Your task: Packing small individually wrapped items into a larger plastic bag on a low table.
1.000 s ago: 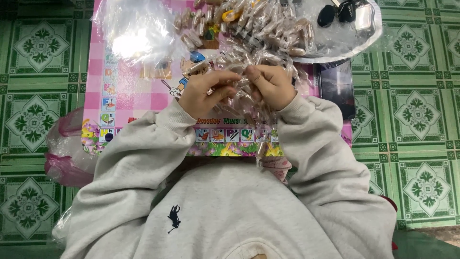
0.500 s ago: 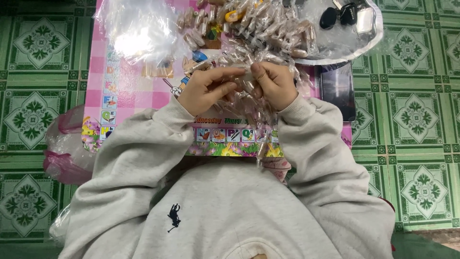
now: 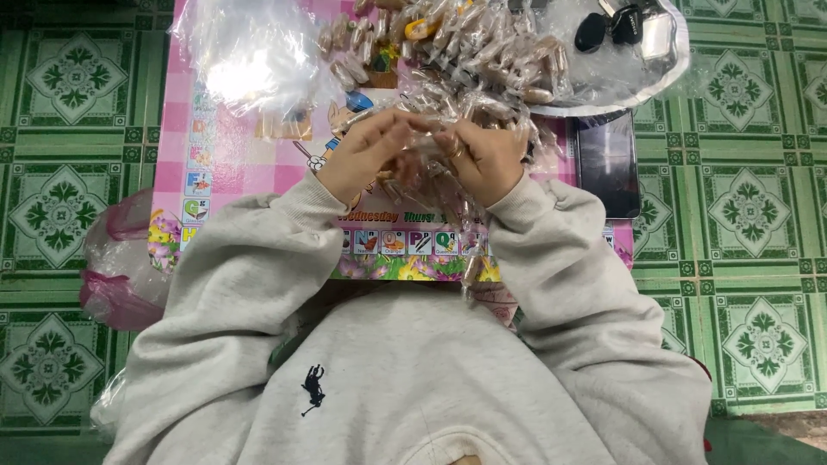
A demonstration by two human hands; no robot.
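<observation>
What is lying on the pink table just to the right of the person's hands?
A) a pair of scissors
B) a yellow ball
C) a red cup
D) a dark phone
D: a flat dark phone lies on the pink table beside the right hand, below the round tray holding keys.

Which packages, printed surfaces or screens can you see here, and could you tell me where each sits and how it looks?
Clear bags: far left on the board, crumpled, shiny.
Small wrapped packets: heaped far centre, clear wrap, tan contents.
Phone: right of the hands, dark blank screen.
Printed board: under everything, pink checks, colourful pictures.
Pink bag: floor, left.
Both hands hold clear packets.
</observation>
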